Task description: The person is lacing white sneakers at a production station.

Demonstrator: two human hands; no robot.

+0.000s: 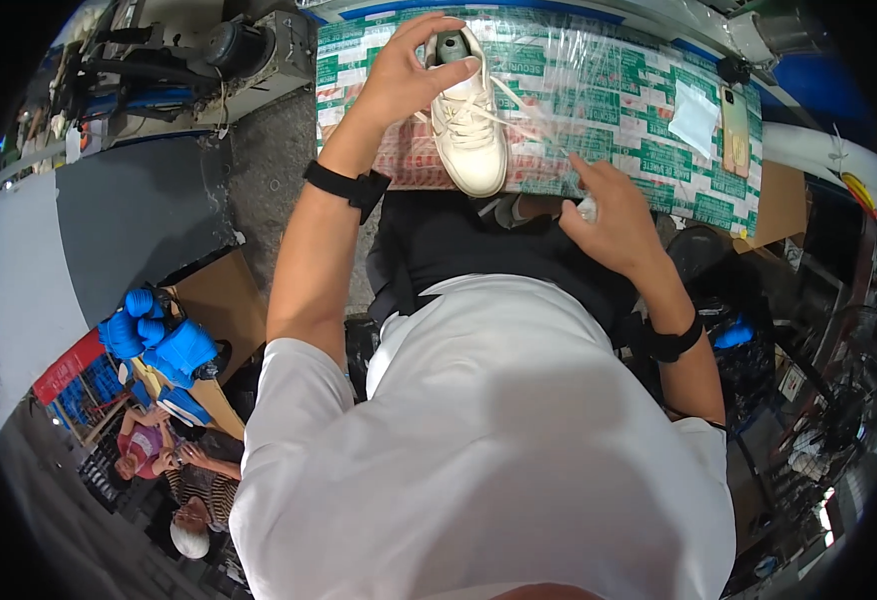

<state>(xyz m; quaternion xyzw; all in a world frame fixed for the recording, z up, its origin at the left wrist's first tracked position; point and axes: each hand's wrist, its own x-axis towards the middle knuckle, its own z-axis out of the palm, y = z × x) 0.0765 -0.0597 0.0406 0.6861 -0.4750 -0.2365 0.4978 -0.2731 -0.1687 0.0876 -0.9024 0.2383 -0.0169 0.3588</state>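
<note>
A cream-white lace-up sneaker (474, 150) lies on the worktop at the front edge, its toe toward me. My left hand (399, 78) grips the sneaker's collar near the heel, thumb over the opening and fingers round the far side. White laces (514, 95) are threaded across the tongue, and a loose end trails to the right over the worktop. To the right of the shoe, my right hand (617, 222) is curled at the worktop's edge with its index finger pointing forward. A small whitish thing (587, 208) shows between its thumb and fingers; its kind is unclear.
The worktop (579, 85) is covered with green, white and red printed tape. A phone (735, 130) and a pale blue-white packet (694, 120) lie at its right. Machinery (244, 55) stands at the far left. Blue bundles (174, 345) sit by cardboard; two people are at lower left.
</note>
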